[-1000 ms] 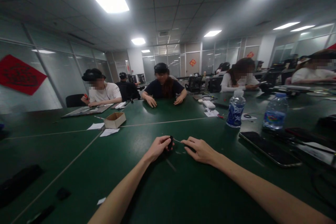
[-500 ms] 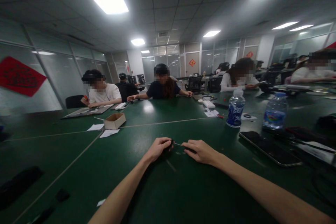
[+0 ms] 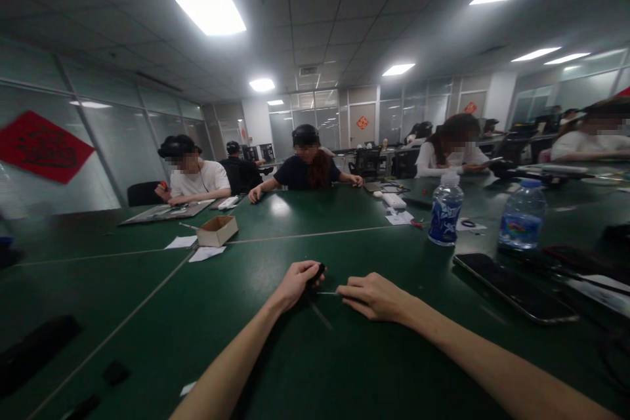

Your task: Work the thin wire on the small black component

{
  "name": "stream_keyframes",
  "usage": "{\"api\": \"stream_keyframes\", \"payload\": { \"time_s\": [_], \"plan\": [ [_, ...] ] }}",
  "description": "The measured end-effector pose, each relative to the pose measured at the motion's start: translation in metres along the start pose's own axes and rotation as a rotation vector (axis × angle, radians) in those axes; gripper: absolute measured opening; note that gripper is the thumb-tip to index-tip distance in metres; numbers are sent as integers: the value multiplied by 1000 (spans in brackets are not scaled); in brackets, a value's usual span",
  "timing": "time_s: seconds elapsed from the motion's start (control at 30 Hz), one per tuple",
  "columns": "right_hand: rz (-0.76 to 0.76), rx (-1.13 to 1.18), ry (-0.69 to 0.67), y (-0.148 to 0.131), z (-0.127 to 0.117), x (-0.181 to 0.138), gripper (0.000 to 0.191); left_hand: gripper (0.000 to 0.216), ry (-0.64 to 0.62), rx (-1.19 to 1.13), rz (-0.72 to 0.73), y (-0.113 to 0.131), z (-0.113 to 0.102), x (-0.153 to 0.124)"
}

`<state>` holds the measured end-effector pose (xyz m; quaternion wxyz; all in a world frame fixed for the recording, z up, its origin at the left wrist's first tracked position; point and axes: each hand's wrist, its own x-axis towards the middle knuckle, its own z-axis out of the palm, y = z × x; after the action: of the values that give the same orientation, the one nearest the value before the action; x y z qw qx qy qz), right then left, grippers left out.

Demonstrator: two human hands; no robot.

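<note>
My left hand [image 3: 296, 285] is closed around a small black object [image 3: 319, 272], whose dark end shows by the thumb and whose kind I cannot make out. To the right, my right hand [image 3: 374, 296] grips what looks like a screwdriver [image 3: 327, 293], with its thin pale metal shaft pointing left and its handle mostly hidden in the fingers. The shaft's tip lies just below and right of the black object, apart from it. Both hands are low over the green table [image 3: 315, 367].
On the right are a blue-labelled bottle [image 3: 443, 215], a water bottle [image 3: 522, 220] and a phone [image 3: 514, 287]. An open cardboard box [image 3: 216, 231] stands on the left near white papers [image 3: 207, 254]. Dark items [image 3: 39, 344] lie near left. Several people sit around the table.
My right hand has drawn the screwdriver's tip down and away from the black object. My left hand keeps its grip. The view has tipped slightly upward.
</note>
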<state>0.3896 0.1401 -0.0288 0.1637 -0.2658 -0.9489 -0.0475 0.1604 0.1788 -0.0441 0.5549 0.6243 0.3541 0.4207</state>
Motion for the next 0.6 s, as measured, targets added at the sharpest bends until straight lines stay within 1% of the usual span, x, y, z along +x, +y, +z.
{"api": "stream_keyframes", "payload": {
  "time_s": [0.13,0.3,0.43,0.6],
  "plan": [
    [143,88,83,1,4,0,27,49,-3,-45,-9,0,1,0],
    [231,132,107,2,5,1,26,45,-20,-87,-34,0,1,-1],
    [263,119,151,4,8,1,28,44,-22,-72,-33,0,2,-1],
    [245,98,157,8,13,0,28,46,-24,-40,-22,3,3,-1]
  ]
}}
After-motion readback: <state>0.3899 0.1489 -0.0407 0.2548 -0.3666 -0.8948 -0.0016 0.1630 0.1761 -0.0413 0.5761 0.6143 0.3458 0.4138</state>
